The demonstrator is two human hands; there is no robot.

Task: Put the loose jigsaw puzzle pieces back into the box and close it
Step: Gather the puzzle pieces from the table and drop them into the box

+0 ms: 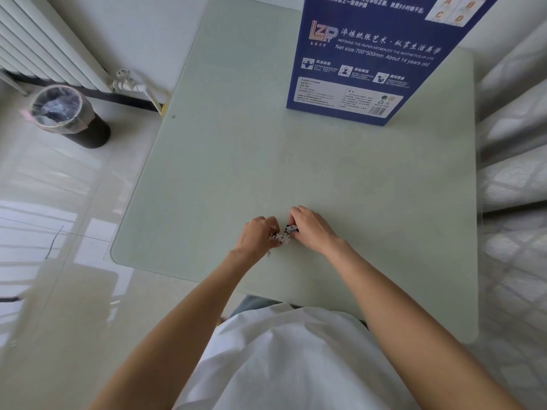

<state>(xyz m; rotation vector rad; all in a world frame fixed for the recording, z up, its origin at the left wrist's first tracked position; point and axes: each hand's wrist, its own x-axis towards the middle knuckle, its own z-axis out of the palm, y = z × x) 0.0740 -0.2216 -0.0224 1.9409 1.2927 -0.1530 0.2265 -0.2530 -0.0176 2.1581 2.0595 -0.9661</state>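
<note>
A small cluster of jigsaw puzzle pieces (pixel 282 235), white and dark, lies on the pale green table (pixel 296 161) near its front edge. My left hand (pixel 257 235) curls around the cluster's left side with pieces between its fingers. My right hand (pixel 310 226) pinches the pieces on the cluster's right side. The two hands almost touch. The blue puzzle box (pixel 370 54) stands at the far right of the table, its printed back face toward me. Whether it is open cannot be seen from here.
A radiator (pixel 44 45) with a valve runs along the wall at the far left. A lined waste bin (pixel 68 116) stands on the glossy floor left of the table. White bedding (pixel 515 173) borders the table's right edge.
</note>
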